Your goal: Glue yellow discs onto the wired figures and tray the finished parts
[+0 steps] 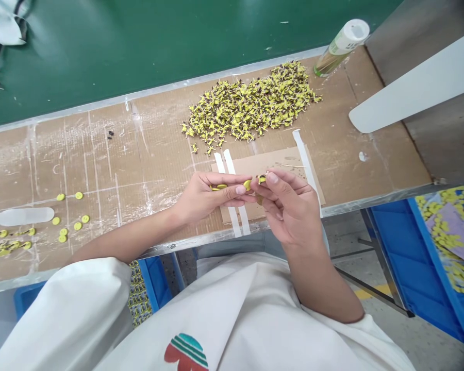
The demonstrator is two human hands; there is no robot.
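Note:
Several round yellow discs are in my left hand (220,193); one yellow disc (247,184) is pinched at its fingertips and others lie along the fingers. Close beside it, my right hand (292,201) pinches a tiny yellow-and-black figurine (262,179) between thumb and finger. The fingertips of both hands nearly meet over a cardboard sheet (270,157) with white tape strips. Behind the hands is a large pile of similar small figurines (251,108).
Loose yellow discs (78,225) and a white strip (19,216) lie at left. A clear tube of thin sticks (340,49) stands at the back right. A thin stick (293,165) lies on the cardboard. Blue bins (398,232) are below the table edge.

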